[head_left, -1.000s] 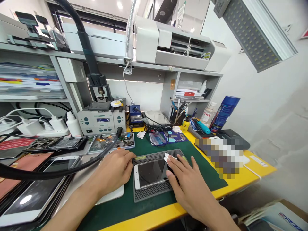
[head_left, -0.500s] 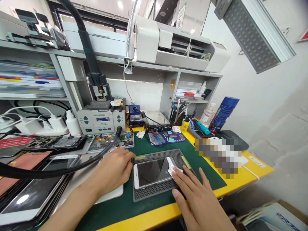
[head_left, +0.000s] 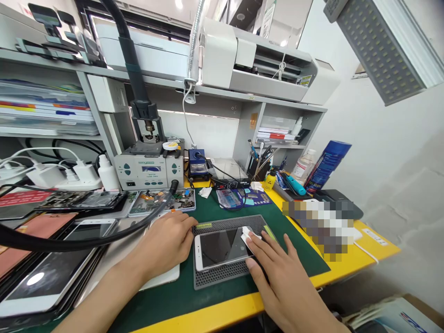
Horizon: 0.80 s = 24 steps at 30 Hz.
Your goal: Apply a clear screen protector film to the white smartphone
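Observation:
A white-framed smartphone lies screen up on a grey honeycomb-patterned mat. My left hand is closed at the mat's far left corner, its curled fingers against the edge and beside the phone's left end. What its palm covers is hidden. At the phone's right end, a folded white wipe sits under the fingertips of my right hand, which press it onto the dark screen. The right thumb rests near the phone's front edge.
Phones are stacked at the left, with a thick black hose arching over them. Behind stand a parts tray, a grey rework station and a soldering iron stand. A yellow bottle is at the right.
The camera view has shifted slightly, moving the scene a little right. My right fingers and the wipe have slid a short way toward the phone's far edge. The left hand keeps its place.

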Each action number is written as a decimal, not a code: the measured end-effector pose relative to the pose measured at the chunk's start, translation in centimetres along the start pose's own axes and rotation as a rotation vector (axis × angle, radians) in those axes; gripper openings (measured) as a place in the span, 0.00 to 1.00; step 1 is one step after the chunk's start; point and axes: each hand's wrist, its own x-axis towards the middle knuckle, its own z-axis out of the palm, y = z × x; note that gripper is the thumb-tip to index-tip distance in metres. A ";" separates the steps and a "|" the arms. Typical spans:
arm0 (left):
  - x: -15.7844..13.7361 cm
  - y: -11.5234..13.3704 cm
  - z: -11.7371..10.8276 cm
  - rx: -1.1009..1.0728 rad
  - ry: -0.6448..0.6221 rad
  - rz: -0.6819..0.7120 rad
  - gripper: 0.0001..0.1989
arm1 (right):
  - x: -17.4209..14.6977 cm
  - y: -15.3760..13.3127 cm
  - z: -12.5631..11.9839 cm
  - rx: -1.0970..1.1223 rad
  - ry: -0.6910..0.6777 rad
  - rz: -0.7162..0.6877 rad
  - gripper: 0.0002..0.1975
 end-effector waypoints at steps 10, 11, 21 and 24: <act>0.1 0.0 0.1 0.022 -0.037 0.002 0.18 | 1.9 0.3 -0.1 0.018 -0.043 0.032 0.25; 0.1 0.0 0.0 0.024 -0.038 0.004 0.18 | 2.0 0.3 -0.1 0.019 -0.049 0.032 0.26; 0.2 0.2 -0.1 0.031 -0.042 0.000 0.18 | 2.6 -0.6 0.3 0.000 -0.029 0.025 0.26; 0.2 0.3 -0.3 0.032 -0.045 -0.004 0.17 | 2.8 -1.1 0.3 -0.012 -0.032 0.008 0.27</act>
